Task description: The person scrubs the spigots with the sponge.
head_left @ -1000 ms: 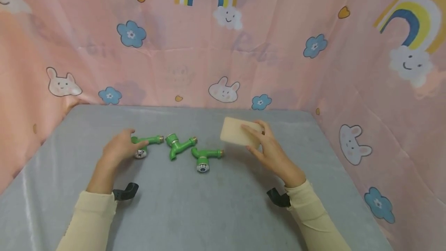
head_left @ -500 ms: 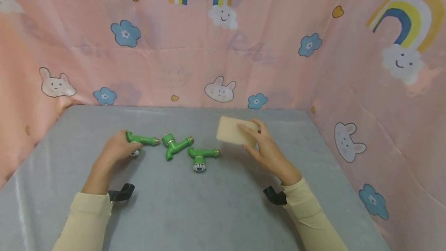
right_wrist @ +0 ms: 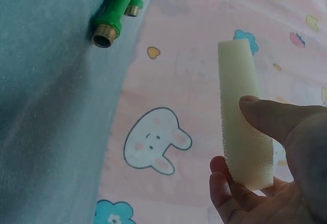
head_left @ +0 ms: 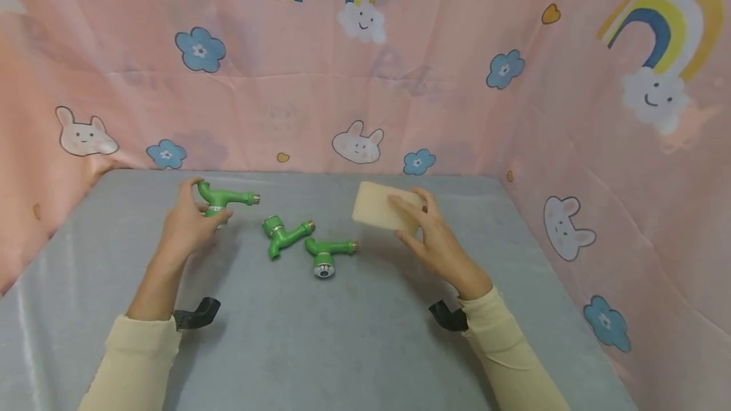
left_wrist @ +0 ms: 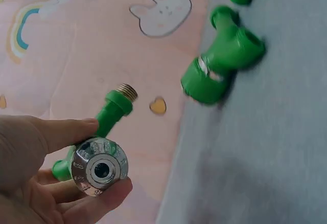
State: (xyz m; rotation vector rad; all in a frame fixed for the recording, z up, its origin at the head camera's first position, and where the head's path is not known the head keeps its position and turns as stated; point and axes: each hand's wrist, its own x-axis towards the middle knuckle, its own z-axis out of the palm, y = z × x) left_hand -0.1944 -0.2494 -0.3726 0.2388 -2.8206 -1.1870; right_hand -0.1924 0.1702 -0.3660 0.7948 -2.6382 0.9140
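My left hand (head_left: 188, 224) grips a green plastic tap (head_left: 224, 199) and holds it lifted above the grey table (head_left: 320, 341). In the left wrist view its chrome nozzle (left_wrist: 99, 166) faces the camera between my thumb and fingers, brass thread pointing up. My right hand (head_left: 431, 233) holds a cream sponge (head_left: 379, 207) off the table, thumb on one face and fingers behind; in the right wrist view the sponge (right_wrist: 244, 114) stands upright. Two more green taps (head_left: 283, 234) (head_left: 327, 254) lie on the table between the hands.
Pink cloth printed with rabbits, flowers and rainbows (head_left: 354, 68) walls the table at the back and both sides. Black wrist mounts (head_left: 197, 313) (head_left: 447, 318) show at both cuffs.
My left hand has lifted the leftmost tap off the table and carried it up and back. The right hand with the sponge has barely shifted.
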